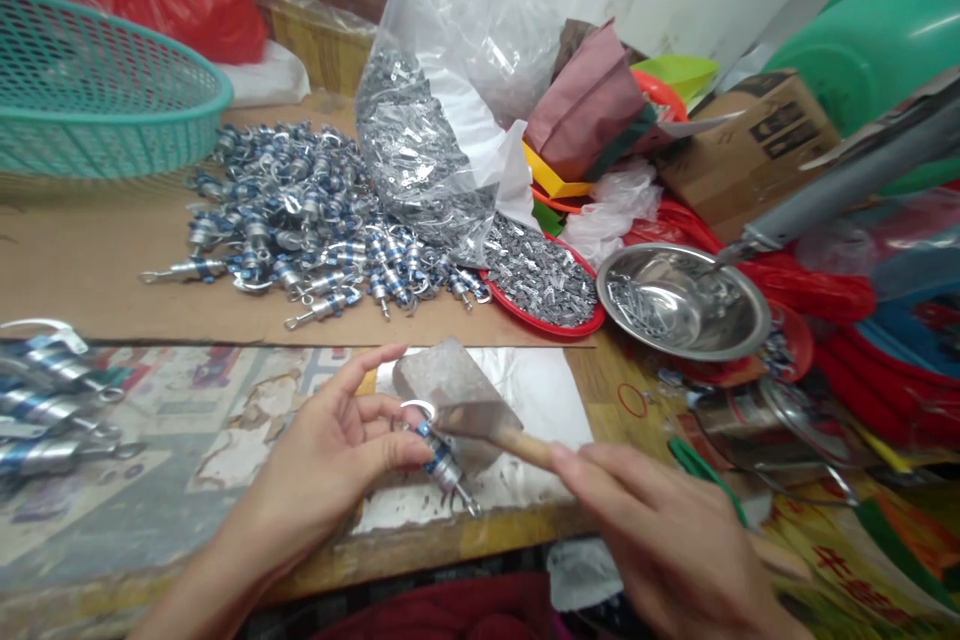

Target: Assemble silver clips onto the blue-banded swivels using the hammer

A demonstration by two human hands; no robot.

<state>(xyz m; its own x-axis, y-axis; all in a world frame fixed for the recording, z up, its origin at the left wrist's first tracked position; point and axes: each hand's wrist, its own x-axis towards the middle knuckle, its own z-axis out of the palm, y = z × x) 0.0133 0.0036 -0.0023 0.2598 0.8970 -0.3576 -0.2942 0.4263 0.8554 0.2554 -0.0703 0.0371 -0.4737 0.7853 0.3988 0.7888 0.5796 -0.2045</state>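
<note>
My left hand [341, 435] pinches a small silver-and-blue metal fitting [446, 468] with a curved hook-like lever, between thumb and fingers. It is tilted near the front edge of the worktable, over a white sheet [551, 390]. In my right hand [667, 520] is the wooden handle of a hammer, whose blurred metal head [472, 417] lies right beside the fitting's upper end; whether they touch I cannot tell. Just behind is a grey metal block [450, 375] on the sheet, partly hidden by the hammer.
A large pile of similar fittings [300, 200] lies on cardboard, with several more [52, 410] at left. Behind stand a clear bag of small metal parts [412, 140], a red tray [544, 280], a steel bowl [686, 300] and a turquoise basket [105, 90]. A grey tool arm [840, 175] juts from the right.
</note>
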